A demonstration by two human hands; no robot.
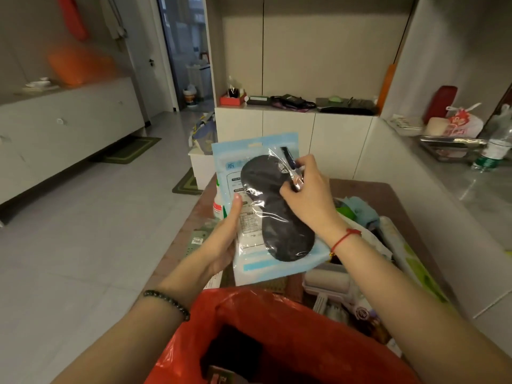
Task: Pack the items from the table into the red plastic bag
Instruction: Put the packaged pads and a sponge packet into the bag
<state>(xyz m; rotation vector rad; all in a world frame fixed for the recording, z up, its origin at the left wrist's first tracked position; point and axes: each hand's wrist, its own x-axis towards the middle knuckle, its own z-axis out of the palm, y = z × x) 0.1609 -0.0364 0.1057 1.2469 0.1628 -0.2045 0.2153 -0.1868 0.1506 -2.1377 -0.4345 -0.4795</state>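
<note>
A light blue flat packet (249,261) is held upright above the table, and a black eye mask in clear wrap (273,214) lies against its front. My left hand (221,239) grips the packet's left edge, thumb on its face. My right hand (307,195) pinches the top of the eye mask's clear wrap. The red plastic bag (291,328) stands open at the bottom of the view, below both hands, with dark items inside.
The brown table (388,195) carries a lint roller (327,284), a white bottle (219,206), a green remote-like item (196,239) and several cloths and packets at the right. White cabinets stand behind and to the left. A grey counter with a water bottle (498,145) is at the right.
</note>
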